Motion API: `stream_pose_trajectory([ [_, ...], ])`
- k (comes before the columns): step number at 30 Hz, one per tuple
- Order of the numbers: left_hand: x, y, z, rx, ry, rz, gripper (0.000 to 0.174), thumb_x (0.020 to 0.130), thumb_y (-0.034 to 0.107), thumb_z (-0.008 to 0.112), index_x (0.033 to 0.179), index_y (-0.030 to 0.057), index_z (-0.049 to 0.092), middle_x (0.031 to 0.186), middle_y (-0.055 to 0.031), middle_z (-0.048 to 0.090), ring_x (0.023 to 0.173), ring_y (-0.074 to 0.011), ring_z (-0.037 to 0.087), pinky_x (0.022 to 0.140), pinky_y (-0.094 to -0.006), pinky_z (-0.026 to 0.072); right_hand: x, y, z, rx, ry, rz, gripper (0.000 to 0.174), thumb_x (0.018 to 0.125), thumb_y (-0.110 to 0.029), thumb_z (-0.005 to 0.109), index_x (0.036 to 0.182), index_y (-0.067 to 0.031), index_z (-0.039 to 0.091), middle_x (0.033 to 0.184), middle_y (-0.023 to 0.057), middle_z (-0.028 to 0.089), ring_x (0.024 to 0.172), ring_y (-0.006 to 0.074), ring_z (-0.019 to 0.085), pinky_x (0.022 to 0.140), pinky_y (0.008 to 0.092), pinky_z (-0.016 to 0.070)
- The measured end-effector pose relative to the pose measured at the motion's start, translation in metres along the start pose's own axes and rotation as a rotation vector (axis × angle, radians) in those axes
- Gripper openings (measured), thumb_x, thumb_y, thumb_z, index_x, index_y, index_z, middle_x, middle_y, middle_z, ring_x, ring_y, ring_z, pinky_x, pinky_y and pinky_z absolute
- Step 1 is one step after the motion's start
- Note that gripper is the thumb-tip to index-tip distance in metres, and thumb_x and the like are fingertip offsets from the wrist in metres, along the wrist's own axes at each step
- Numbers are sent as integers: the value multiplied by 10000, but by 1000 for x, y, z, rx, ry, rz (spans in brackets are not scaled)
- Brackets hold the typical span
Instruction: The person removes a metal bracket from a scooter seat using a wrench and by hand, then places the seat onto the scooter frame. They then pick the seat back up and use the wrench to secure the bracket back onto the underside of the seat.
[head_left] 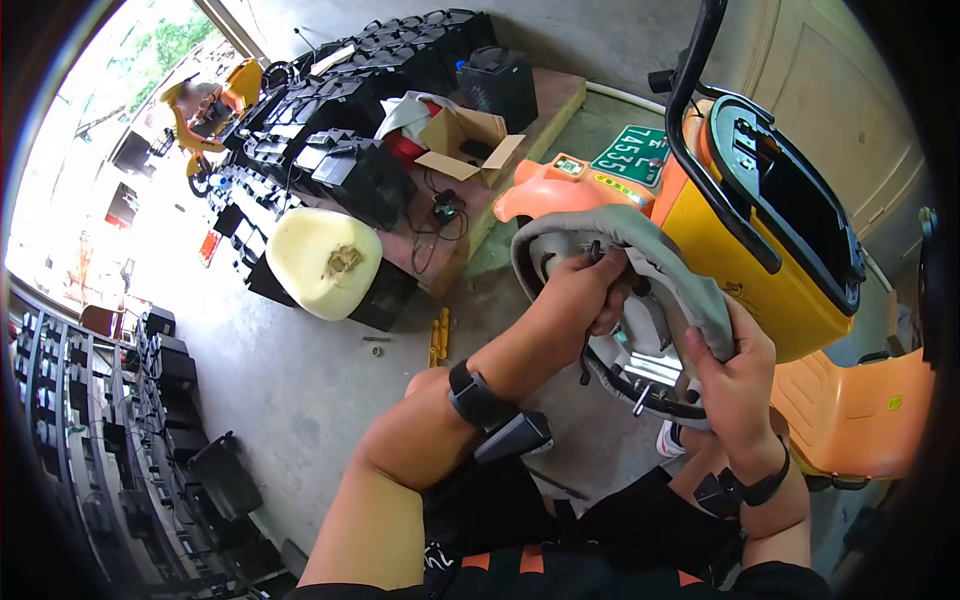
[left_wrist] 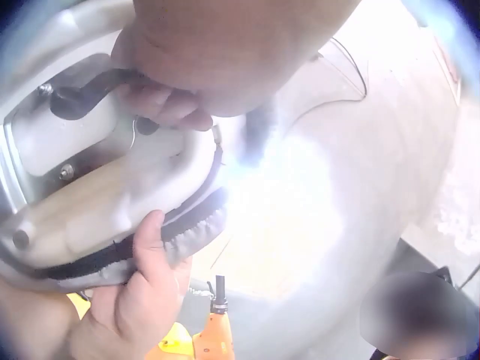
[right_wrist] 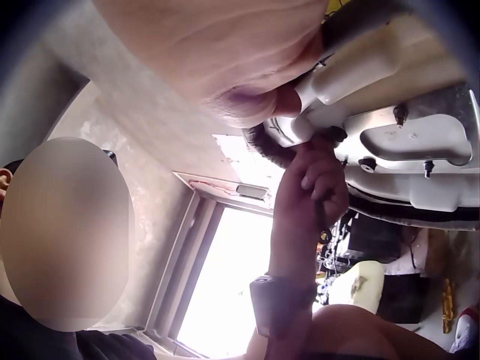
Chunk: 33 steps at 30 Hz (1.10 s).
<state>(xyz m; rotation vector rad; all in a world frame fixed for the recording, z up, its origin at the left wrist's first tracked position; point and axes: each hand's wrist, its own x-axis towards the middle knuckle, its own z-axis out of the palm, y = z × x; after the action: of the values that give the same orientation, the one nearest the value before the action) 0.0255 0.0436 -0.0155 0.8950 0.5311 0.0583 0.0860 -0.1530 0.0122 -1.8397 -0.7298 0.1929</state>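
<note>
A scooter seat is held underside up over the lap, its pale shell and metal bracket showing. A grey cover wraps over its rim. My left hand is curled in a fist round a black-handled tool at the seat's inner side. The tool's working end is hidden, and I cannot tell its exact kind. With my right hand I grip the covered rim at the near right, thumb on the inner side and fingers outside.
An orange-yellow scooter with its seat bay uncovered stands at the right. Black batteries and an open carton occupy the back. A yellow foam cushion lies left, and a yellow tool is on the floor.
</note>
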Motion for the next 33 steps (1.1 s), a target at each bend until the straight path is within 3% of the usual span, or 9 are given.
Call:
stream_pose_trajectory([
  [6, -8, 8, 13, 31, 149, 146, 183, 973, 138, 493, 858, 13, 563, 592, -30, 488, 439, -128, 410, 414, -273, 304, 1, -1, -4, 41, -108, -9, 689, 818, -42, 755, 1430, -17, 441, 1341, 147, 571, 1243, 237, 550, 1045, 339, 423],
  [9, -8, 1, 17, 58, 273, 211, 131, 902, 50, 449, 866, 23, 572, 622, -56, 520, 447, -146, 438, 396, -272, 305, 0, 6, -11, 14, -56, -302, 709, 868, -233, 771, 1425, 29, 421, 1419, 168, 496, 1336, 286, 467, 1132, 384, 321],
  [12, -5, -4, 22, 95, 343, 333, 122, 895, 18, 466, 936, 54, 575, 651, -47, 530, 474, -129, 474, 390, -252, 322, -6, 7, -19, 525, -128, -452, 549, 1013, -408, 533, 1313, 52, 545, 1119, 131, 573, 971, 219, 551, 891, 322, 431],
  [14, -10, -1, 19, 142, 336, 338, 101, 910, 34, 470, 925, 61, 566, 616, -38, 512, 467, -121, 456, 399, -257, 320, -11, -8, -30, 910, -669, -179, 516, 1054, -401, 426, 1171, 48, 652, 929, 87, 563, 804, 171, 491, 752, 293, 395],
  [16, -13, 3, 18, 296, 402, 398, 116, 911, 50, 450, 845, 48, 545, 584, -33, 494, 445, -131, 426, 425, -267, 320, -21, -20, -25, 1090, -943, -50, 419, 1057, -298, 451, 1047, 33, 708, 866, 80, 569, 786, 176, 510, 730, 308, 401],
  [17, 4, -10, -22, 311, 214, 545, 103, 925, 90, 541, 836, 48, 569, 609, -22, 526, 445, -97, 434, 405, -250, 289, -26, -22, -17, 1160, -1044, -62, 389, 1054, -272, 460, 1014, 22, 712, 857, 78, 574, 778, 174, 515, 722, 310, 405],
  [18, -10, 4, 1, 294, 369, 460, 164, 939, 117, 531, 790, 54, 556, 599, -19, 509, 432, -94, 403, 414, -251, 273, -29, -24, -8, 1228, -1149, -83, 363, 1051, -247, 470, 981, 11, 716, 847, 76, 579, 769, 172, 519, 714, 312, 408],
  [30, -17, 10, -7, 17, 225, 199, 227, 1000, 203, 473, 880, 40, 577, 638, 30, 417, 517, -73, 336, 502, -232, 273, -45, -31, 0, 1577, -1190, 157, 367, 1030, -235, 509, 984, 47, 739, 785, 123, 627, 690, 218, 550, 632, 335, 424],
  [33, -18, 5, -10, 8, 184, 195, 209, 992, 193, 474, 827, 77, 530, 638, 25, 423, 525, -79, 348, 517, -239, 280, -30, -37, 2, 1551, -1168, -11, 346, 1023, -224, 530, 980, 48, 739, 781, 125, 632, 685, 225, 551, 627, 340, 427],
])
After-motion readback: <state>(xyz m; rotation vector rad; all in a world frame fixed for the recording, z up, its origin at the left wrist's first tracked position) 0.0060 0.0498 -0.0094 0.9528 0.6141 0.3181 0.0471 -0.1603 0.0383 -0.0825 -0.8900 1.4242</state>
